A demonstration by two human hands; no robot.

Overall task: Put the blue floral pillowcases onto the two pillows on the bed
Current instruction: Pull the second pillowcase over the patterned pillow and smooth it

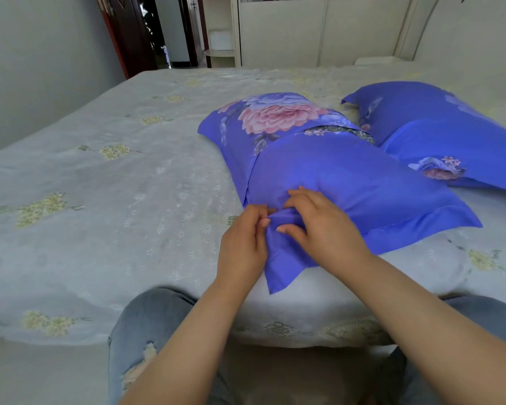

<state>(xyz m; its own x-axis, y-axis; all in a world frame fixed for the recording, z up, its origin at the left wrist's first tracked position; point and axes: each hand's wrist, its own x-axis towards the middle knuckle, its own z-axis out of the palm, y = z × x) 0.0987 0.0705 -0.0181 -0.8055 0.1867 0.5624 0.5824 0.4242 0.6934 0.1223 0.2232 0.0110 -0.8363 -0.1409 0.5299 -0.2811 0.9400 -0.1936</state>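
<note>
Both hands work at the near corner of a blue floral pillowcase [348, 182] on the bed [100, 185]. Left hand [241, 244] pinches the corner flap of the cloth between thumb and curled fingers. Right hand [319, 226] lies on the case just beside it, fingers bent and spread over the fabric with the thumb tucked against the fold, gripping the same flap from the other side. The two hands nearly touch.

That case covers a plump pillow lying lengthwise away from the person, its far end printed with a large pink flower. Midway along its top, a gap in the blue cloth shows a strip of grey patterned fabric [339, 131]. The near corner hangs loose and flat over the bed edge.

A second cased pillow [438, 135] lies to the right, touching the first, fully in blue with a small flower print.

Grey sheet with pale yellow flowers covers the bed. Jeans-clad knees [146, 331] stand against the bed edge. Beyond are a cream wardrobe [319, 30] and a dark doorway [146, 27].
</note>
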